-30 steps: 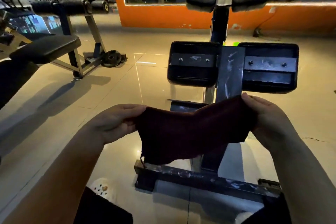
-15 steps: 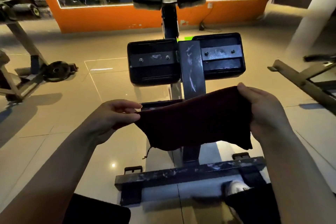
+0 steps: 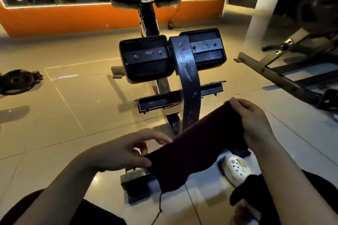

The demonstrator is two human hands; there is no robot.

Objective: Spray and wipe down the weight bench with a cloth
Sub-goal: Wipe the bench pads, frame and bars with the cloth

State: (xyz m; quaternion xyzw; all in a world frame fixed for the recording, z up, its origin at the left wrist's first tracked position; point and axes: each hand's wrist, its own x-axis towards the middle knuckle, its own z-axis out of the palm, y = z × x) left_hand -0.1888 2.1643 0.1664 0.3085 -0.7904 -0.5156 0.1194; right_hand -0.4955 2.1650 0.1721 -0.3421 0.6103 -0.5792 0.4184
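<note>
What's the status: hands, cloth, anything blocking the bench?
Left hand and right hand pinch dark cloth, stretched between them. Bench frame untouched. Nothing in the way.

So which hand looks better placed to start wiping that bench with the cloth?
Probably the right hand: it pinches the cloth's upper corner, beside the bench's dark upright bar. The left hand holds the lower end, nearer the floor.
</note>
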